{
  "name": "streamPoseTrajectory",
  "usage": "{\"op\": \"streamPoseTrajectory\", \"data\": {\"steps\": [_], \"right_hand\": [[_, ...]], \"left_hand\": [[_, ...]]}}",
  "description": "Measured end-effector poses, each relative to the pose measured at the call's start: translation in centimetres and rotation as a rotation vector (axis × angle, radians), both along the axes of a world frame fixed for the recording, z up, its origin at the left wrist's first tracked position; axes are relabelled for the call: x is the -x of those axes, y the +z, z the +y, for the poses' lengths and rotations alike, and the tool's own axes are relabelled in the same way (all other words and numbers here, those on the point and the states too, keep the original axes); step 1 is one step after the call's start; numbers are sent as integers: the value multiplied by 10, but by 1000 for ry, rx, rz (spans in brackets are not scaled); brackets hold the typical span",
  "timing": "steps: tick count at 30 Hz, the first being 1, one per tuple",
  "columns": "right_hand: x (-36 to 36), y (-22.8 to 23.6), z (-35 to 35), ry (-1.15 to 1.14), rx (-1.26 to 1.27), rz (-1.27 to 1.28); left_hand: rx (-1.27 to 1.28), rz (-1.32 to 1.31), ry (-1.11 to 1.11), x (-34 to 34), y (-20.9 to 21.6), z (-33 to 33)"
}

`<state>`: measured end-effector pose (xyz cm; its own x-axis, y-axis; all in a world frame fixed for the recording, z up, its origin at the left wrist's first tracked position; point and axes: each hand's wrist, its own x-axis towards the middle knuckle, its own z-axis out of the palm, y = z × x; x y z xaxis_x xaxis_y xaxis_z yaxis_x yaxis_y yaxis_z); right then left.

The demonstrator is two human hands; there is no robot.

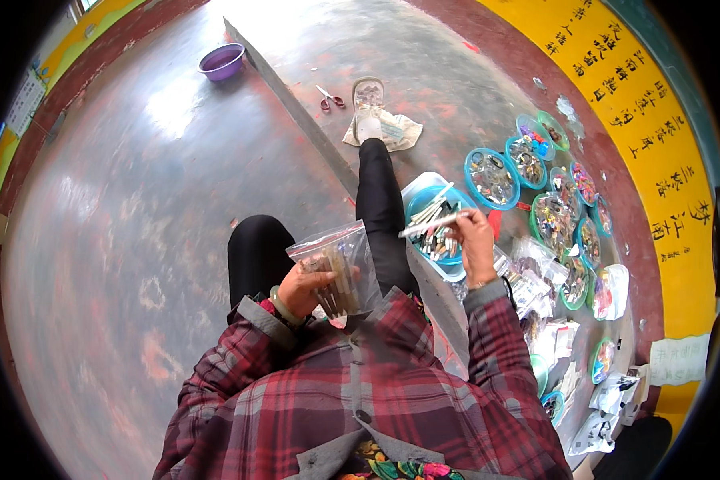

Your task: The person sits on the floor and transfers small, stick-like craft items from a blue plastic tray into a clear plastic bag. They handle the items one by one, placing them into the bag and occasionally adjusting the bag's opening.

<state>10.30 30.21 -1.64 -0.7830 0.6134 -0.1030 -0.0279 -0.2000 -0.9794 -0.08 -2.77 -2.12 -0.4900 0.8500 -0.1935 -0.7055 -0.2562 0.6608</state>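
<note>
My left hand (299,290) is closed on a clear zip bag (363,270) in front of my lap. Several slim brown and pale sticks, perhaps pens or brushes, show through its plastic. To the right, my right hand (477,246) pinches a thin whitish stick (429,226), pen-like in shape, whose exact kind I cannot make out. It is held level above a blue basket (410,210), which contains several white sticks and other small dark and pale pieces. The bag and the basket are apart, with my leg between them.
Round baskets of small mixed items (492,178) cluster at the right, beside clear plastic packets (536,268). Red-handled scissors (330,102) lie near my sandalled foot (368,104), which rests by a pale cloth or bag (402,130). Farther off stands a purple basin (222,62). A low ledge (292,104) crosses the floor.
</note>
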Motion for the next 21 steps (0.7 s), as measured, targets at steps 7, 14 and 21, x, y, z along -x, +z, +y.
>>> {"op": "streamPoseTrajectory", "data": {"steps": [7, 14, 21], "right_hand": [[-89, 5, -59, 387, 249, -362], [-102, 12, -70, 783, -361, -526], [-90, 11, -135, 709, -1324, -219]], "left_hand": [[-64, -1, 73, 5, 0, -4], [-68, -45, 15, 4, -3, -5], [-33, -23, -8, 2, 2, -6]]}}
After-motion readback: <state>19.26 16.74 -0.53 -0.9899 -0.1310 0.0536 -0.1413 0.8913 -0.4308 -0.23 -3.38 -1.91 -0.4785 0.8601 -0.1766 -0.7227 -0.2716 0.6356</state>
